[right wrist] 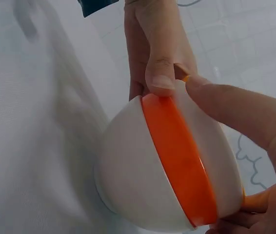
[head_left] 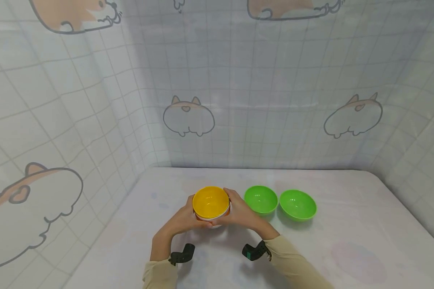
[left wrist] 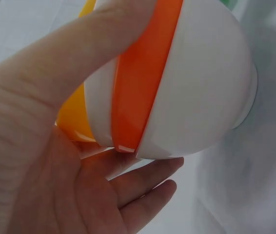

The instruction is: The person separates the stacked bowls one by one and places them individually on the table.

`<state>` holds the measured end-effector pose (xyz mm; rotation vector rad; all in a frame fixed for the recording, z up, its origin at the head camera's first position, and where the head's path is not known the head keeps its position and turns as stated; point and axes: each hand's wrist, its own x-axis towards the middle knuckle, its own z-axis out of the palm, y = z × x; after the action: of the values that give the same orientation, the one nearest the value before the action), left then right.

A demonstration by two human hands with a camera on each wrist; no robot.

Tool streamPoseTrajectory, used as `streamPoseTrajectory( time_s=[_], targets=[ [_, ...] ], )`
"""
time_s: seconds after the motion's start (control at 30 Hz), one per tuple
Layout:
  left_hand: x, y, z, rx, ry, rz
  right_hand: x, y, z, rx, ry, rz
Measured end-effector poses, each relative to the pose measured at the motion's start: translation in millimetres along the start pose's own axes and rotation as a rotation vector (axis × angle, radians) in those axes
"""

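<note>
Both hands hold a stack of nested bowls in the head view. A yellow bowl (head_left: 210,202) is on top, its open side up. Beneath it, in the left wrist view, come a white bowl (left wrist: 100,105), an orange bowl (left wrist: 140,97) and a larger-showing white bowl (left wrist: 201,87) with a foot ring. My left hand (head_left: 185,216) grips the stack's left side, thumb across the near side. From the right my right hand (head_left: 241,210) grips it, thumb likewise in front. Whether the foot touches the table cannot be told.
Two green bowls (head_left: 260,199) stand side by side, open side up, just right of the stack; the outer green bowl (head_left: 297,204) is farther right. A white cloth covers the table (head_left: 347,224). Grid-patterned curtains (head_left: 267,120) with cartoon dogs enclose the back and sides.
</note>
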<state>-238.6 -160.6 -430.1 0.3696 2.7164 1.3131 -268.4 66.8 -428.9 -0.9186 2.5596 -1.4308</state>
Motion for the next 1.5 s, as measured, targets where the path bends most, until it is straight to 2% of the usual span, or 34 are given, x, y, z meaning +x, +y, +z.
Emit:
streamPoseTrajectory(
  time_s=[0.3,0.53,0.77,1.03,1.3,1.5],
  targets=[
    [-0.9,1.4,-1.2,0.012,0.006,0.013,8.9,2.8,9.8,0.014,0.027,-0.082],
    [-1.4,3.3,-0.8,0.002,0.010,-0.015,9.7,2.9,10.7,0.026,0.030,-0.111],
    [-1.2,1.6,-0.4,-0.015,0.004,-0.011,10.0,1.7,10.2,0.054,0.024,-0.059],
    [0.5,-0.3,0.1,-0.040,-0.006,0.010,8.6,0.2,8.9,0.029,0.046,-0.025],
    [0.5,0.6,0.3,-0.023,0.003,0.000,8.2,-2.5,8.1,0.015,0.058,0.089],
    [-0.1,2.3,0.1,-0.021,0.005,-0.020,8.1,-7.3,5.0,0.006,0.076,0.082]
  ],
)
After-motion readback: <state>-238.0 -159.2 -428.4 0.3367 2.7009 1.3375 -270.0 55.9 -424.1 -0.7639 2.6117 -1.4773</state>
